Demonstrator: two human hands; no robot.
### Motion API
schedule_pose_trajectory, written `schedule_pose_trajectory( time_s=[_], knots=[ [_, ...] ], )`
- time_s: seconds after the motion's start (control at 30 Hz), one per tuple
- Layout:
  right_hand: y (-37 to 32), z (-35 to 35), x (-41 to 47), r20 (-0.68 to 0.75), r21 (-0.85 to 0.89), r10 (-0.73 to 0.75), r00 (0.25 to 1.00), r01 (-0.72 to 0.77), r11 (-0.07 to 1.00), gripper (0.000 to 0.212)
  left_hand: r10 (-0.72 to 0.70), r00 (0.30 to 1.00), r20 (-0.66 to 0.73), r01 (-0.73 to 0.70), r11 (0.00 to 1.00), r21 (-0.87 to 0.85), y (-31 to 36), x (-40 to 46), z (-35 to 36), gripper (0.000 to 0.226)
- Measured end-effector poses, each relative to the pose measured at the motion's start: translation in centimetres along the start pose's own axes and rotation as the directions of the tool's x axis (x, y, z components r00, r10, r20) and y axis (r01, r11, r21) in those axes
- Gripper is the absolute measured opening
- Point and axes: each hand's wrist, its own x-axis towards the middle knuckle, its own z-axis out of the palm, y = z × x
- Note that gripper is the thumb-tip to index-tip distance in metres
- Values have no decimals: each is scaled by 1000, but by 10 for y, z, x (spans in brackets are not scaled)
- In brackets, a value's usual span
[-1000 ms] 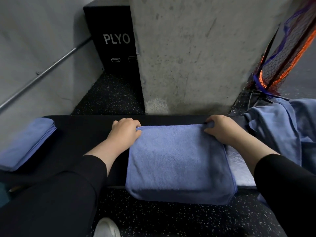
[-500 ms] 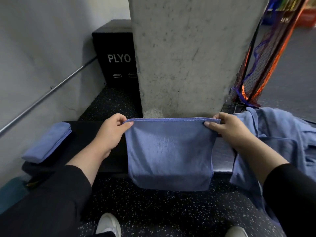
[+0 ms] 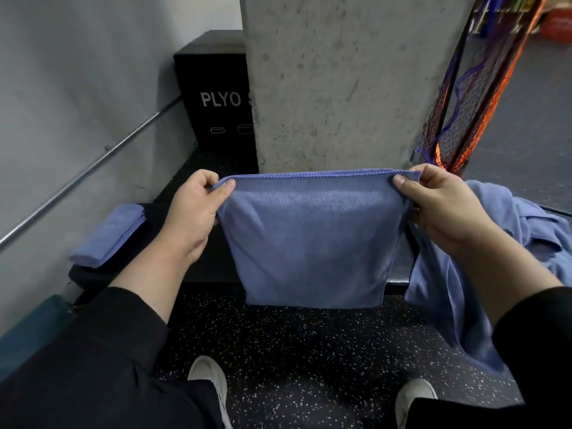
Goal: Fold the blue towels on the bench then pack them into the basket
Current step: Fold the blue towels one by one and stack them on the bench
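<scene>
A folded blue towel [image 3: 312, 239] hangs in the air in front of the black bench [image 3: 161, 274]. My left hand [image 3: 195, 215] pinches its top left corner and my right hand [image 3: 442, 209] pinches its top right corner, so the upper edge is stretched level. A folded blue towel stack [image 3: 108, 233] lies on the bench's left end. Unfolded blue towels [image 3: 501, 243] lie heaped on the right end and hang over its front. The basket is out of view.
A concrete pillar [image 3: 340, 82] rises right behind the bench. A black PLYO box [image 3: 213, 97] stands to its left, by a grey wall with a metal rail [image 3: 93, 168]. Netting [image 3: 470, 97] hangs at the right. Speckled floor and my shoes [image 3: 210, 382] are below.
The towel lay flat on the bench under both hands a second ago. Both hands have lifted it by its far corners, and it now hangs upright, a little higher than half a second ago.
</scene>
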Motion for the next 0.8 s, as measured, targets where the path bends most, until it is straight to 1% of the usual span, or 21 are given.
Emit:
schedule_pose_trajectory(
  time_s=[0.1, 0.17, 0.3, 0.4, 0.53, 0.6, 0.67, 0.7, 0.73, 0.77, 0.8],
  knots=[
    [6, -2, 1, 1, -83, 24, 1000, -24, 996, 15, -25, 1000, 0, 25, 999, 35, -2, 1, -1, 17],
    [10, -3, 1, 4, -118, 41, 999, -40, 992, 14, -80, 996, 38, 78, 996, 43, -5, 0, -1, 11],
    [13, -5, 2, 2, -107, 45, 999, -44, 993, 17, -153, 979, 133, 134, 981, 138, -8, -2, -6, 22],
    [18, -7, 6, -13, -97, 80, 997, -81, 992, 19, -170, 973, 158, 141, 974, 179, -11, -1, -5, 26],
    [31, -9, 14, -54, -72, 144, 988, -148, 986, 35, -218, 954, 206, 179, 965, 191, -16, 7, -3, 31],
    [36, -4, 29, -91, -91, 133, 987, -141, 986, 25, -225, 955, 192, 189, 964, 186, -20, 21, 0, 27],
    [41, 0, 56, -132, -115, 111, 985, -126, 985, 21, -215, 967, 136, 191, 968, 165, -26, 48, 5, 22],
    [43, 2, 72, -169, -166, 90, 982, -118, 979, 22, -205, 973, 109, 186, 969, 162, -32, 67, 8, 21],
    [48, 2, 92, -203, -252, 61, 977, -112, 961, 24, -194, 977, 83, 179, 970, 162, -38, 87, 13, 20],
    [53, 4, 110, -220, -370, 27, 975, -109, 923, 29, -179, 982, 57, 165, 966, 200, -43, 107, 18, 18],
    [60, 5, 127, -223, -488, 18, 975, -128, 863, 32, -159, 987, 39, 140, 944, 297, -49, 126, 23, 19]
  ],
)
